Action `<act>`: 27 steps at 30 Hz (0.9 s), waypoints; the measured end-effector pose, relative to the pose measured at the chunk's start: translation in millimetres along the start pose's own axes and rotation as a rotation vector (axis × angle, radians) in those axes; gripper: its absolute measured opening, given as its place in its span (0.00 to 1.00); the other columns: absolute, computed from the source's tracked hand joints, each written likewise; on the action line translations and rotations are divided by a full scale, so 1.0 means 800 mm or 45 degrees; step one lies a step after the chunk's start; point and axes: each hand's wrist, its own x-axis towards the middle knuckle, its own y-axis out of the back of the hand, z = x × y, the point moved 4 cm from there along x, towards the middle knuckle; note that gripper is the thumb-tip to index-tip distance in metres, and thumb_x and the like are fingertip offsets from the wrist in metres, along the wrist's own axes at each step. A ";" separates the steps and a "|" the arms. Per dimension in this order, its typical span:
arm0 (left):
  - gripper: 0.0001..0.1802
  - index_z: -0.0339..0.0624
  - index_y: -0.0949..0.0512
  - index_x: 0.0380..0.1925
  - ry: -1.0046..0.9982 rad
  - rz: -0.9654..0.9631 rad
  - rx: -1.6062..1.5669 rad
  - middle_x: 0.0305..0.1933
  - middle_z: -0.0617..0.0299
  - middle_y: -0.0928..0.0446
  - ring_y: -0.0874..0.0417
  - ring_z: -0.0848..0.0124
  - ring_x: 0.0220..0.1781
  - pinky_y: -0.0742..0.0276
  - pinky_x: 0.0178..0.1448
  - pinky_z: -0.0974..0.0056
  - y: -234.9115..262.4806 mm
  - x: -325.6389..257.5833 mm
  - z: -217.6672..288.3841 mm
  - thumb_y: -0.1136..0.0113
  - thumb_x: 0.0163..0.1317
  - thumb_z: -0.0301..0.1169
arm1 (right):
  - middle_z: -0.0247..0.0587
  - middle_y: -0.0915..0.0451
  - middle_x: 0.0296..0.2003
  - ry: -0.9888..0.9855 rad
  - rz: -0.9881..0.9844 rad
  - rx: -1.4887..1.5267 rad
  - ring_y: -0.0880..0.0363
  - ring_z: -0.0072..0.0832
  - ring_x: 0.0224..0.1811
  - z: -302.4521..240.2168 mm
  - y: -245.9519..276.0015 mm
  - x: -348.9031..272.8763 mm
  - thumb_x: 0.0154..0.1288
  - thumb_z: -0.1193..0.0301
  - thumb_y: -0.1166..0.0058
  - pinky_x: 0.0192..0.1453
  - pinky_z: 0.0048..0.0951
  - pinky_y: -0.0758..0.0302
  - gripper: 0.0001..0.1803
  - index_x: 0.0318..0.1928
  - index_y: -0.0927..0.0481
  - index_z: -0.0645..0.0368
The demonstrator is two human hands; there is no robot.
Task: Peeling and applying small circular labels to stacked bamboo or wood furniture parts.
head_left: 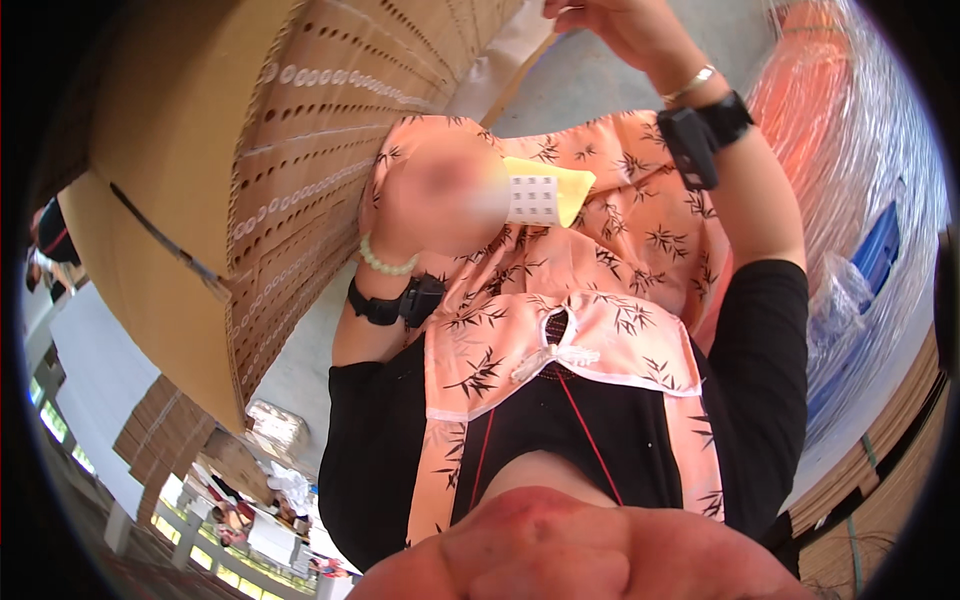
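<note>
A blur covers most of my left hand, which is in front of my apron. From it sticks out a yellow sheet with white labels, bearing small dark print in rows, and the hand appears closed on the sheet's left end. My right hand is raised at the top edge, partly cut off, with its fingers bent together. Whatever those fingertips pinch, if anything, I cannot make out. Beside my left hand stand brown cardboard panels with rows of round holes and lines of pale round spots.
A large plain cardboard sheet rises at the left. On the right, clear plastic wrap covers orange material, with a blue piece lower down. Flat cardboard lies at the lower right. Tables and people appear far off at lower left.
</note>
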 end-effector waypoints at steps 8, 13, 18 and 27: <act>0.05 0.33 0.23 0.39 -0.098 0.395 -0.043 0.35 0.64 0.21 0.23 0.79 0.33 0.27 0.39 0.74 0.032 -0.065 -0.009 0.44 0.66 0.23 | 0.43 0.18 0.31 -0.256 0.301 0.116 0.18 0.30 0.34 0.216 0.013 0.054 0.63 0.72 0.45 0.40 0.30 0.20 0.08 0.38 0.21 0.65; 0.04 0.33 0.23 0.38 -0.144 0.561 0.081 0.36 0.64 0.21 0.23 0.80 0.35 0.26 0.42 0.74 0.039 -0.091 -0.030 0.41 0.66 0.23 | 0.41 0.18 0.32 -0.285 0.454 0.025 0.16 0.29 0.35 0.289 0.041 0.051 0.60 0.72 0.43 0.38 0.30 0.17 0.07 0.35 0.21 0.65; 0.06 0.33 0.23 0.38 -0.114 0.561 0.195 0.36 0.63 0.22 0.23 0.79 0.35 0.27 0.42 0.74 0.031 -0.081 -0.032 0.40 0.66 0.25 | 0.38 0.18 0.33 -0.389 0.445 -0.119 0.15 0.30 0.39 0.342 0.056 0.056 0.65 0.72 0.46 0.41 0.30 0.17 0.05 0.34 0.24 0.60; 0.07 0.33 0.23 0.38 -0.116 0.639 0.254 0.36 0.62 0.21 0.23 0.79 0.34 0.26 0.42 0.73 0.041 -0.075 -0.020 0.40 0.66 0.26 | 0.37 0.18 0.33 -0.326 0.364 -0.205 0.16 0.24 0.37 0.351 0.041 0.073 0.65 0.70 0.44 0.38 0.29 0.18 0.06 0.33 0.22 0.60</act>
